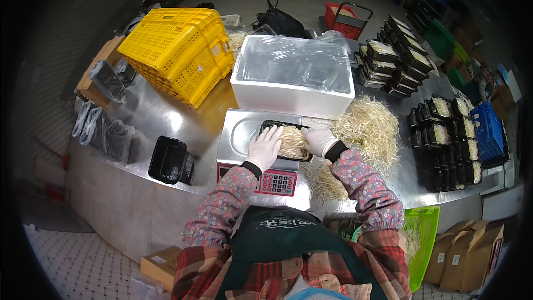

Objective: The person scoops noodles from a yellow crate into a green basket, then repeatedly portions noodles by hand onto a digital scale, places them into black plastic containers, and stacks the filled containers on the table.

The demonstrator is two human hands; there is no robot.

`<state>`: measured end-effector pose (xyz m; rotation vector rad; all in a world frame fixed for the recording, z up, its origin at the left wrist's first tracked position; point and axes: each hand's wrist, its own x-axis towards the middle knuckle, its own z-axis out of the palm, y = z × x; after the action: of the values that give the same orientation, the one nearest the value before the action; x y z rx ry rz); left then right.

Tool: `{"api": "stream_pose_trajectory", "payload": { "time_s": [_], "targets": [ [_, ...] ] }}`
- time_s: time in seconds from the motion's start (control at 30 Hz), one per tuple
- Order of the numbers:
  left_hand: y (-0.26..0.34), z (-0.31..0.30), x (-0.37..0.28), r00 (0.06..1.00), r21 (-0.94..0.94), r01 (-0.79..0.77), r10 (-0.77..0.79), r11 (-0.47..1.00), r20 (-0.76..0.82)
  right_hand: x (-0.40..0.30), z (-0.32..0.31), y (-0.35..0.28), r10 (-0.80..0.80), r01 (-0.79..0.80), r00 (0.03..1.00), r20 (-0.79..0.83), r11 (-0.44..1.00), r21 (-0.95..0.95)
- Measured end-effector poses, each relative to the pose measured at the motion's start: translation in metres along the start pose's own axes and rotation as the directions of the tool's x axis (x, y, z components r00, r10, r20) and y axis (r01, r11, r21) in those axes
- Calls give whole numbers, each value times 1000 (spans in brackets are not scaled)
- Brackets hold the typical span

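Note:
A black plastic tray (287, 158) filled with bean sprouts (292, 141) rests on the steel pan of a weighing scale (237, 131). My left hand (265, 148), in a white glove, lies with its fingers extended over the left side of the sprouts and tray. At the right end, my gloved right hand (320, 141) touches the sprouts with its fingers bent; its fingertips are partly hidden. Loose sprouts form a large heap (368, 129) right of the scale and a smaller heap (329, 182) near the table's front edge. My left forearm covers part of the scale's red keypad panel (277, 182).
Behind the scale, a white foam box (291, 102) holds clear plastic lids (291, 60). Yellow crates (179, 50) stand back left. Nested empty black trays (168, 160) sit left. Filled trays are stacked at right (441, 133) and back right (383, 52), beside a blue crate (486, 129).

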<state>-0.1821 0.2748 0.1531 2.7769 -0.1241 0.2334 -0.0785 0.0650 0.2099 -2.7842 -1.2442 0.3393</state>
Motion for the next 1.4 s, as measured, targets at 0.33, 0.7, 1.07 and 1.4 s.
{"api": "stream_pose_trajectory", "payload": {
  "time_s": [0.33, 0.7, 1.07, 1.4],
  "targets": [
    [7, 7, -8, 997, -22, -13, 11, 1000, -71, -25, -5, 16, -15, 15, 1000, -25, 1000, 10],
    [5, 5, -7, 999, -35, -14, 13, 999, -34, -80, 1, 58, 99, -67, 973, -210, 986, 153],
    [-19, -30, -2, 964, -577, -166, 8, 799, -267, -169, 79, 124, 436, -375, 885, -162, 875, 307],
    [-45, -75, -2, 965, -583, -87, -77, 808, -250, -180, 100, 170, 459, -445, 887, -43, 877, 184]
  ]
}}
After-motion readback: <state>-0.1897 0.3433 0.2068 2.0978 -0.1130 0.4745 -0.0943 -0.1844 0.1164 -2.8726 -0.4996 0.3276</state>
